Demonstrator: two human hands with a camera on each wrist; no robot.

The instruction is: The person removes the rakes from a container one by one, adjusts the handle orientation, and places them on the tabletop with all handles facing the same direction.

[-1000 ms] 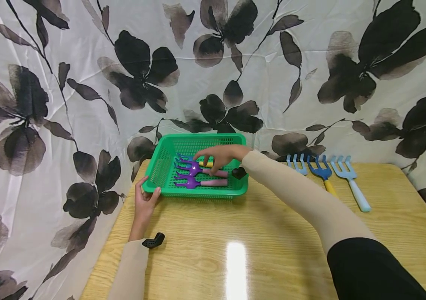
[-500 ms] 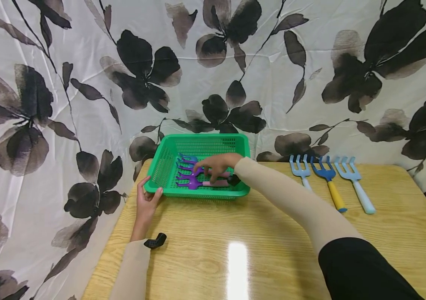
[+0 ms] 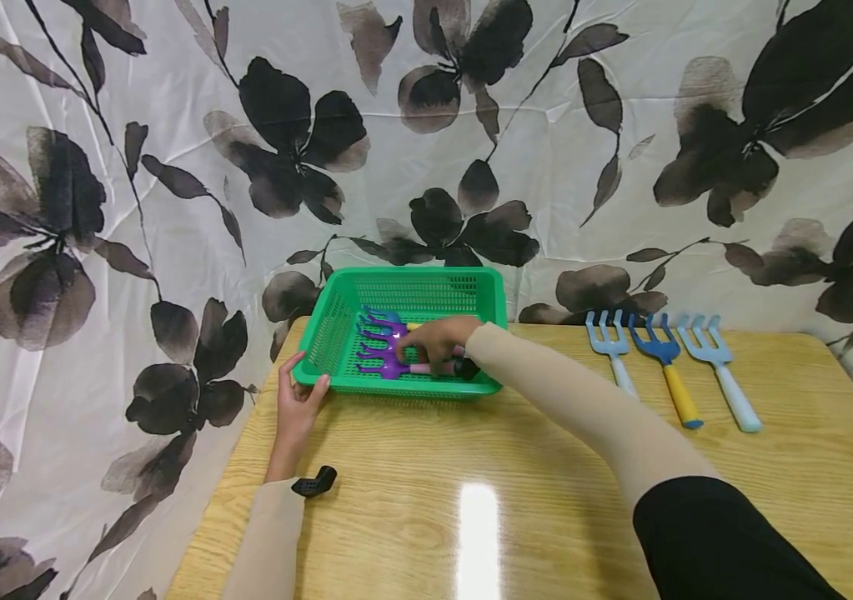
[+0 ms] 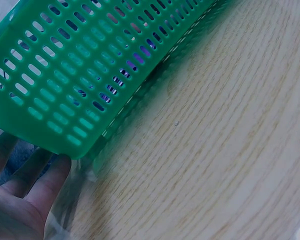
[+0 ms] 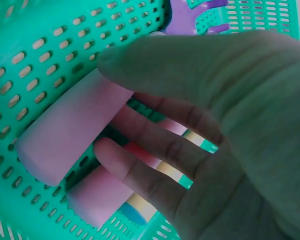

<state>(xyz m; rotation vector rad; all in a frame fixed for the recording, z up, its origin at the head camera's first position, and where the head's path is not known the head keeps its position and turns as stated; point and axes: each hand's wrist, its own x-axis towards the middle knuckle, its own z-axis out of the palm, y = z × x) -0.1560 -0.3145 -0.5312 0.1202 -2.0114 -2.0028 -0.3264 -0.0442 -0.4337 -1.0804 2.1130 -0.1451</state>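
Note:
A green plastic basket [image 3: 403, 387] stands at the back of the table, holding several small garden hand forks. My left hand [image 3: 297, 412] grips its near-left corner, thumb in front and fingers round the side. In the left wrist view, fingertips sit under the slotted wall. My right hand [image 3: 437, 340] reaches into the basket. In the right wrist view, its thumb and fingers pinch the pink handle [image 5: 72, 127] of the nearest purple hand fork [image 3: 390, 367]. Behind that lies another purple hand fork [image 3: 396, 327], and a blue one [image 3: 388, 317] with a yellow handle, partly hidden.
To the right of the basket, three hand forks lie on the wooden table [image 3: 396, 483]: a light blue one [image 3: 609, 343], a dark blue one with a yellow handle [image 3: 679, 396] and another light blue one [image 3: 734, 396]. A floral cloth [image 3: 426, 150] hangs behind.
My right hand has lowered and come nearer, from above the middle forks onto the nearest purple hand fork's handle. The left hand keeps its grip on the basket corner.

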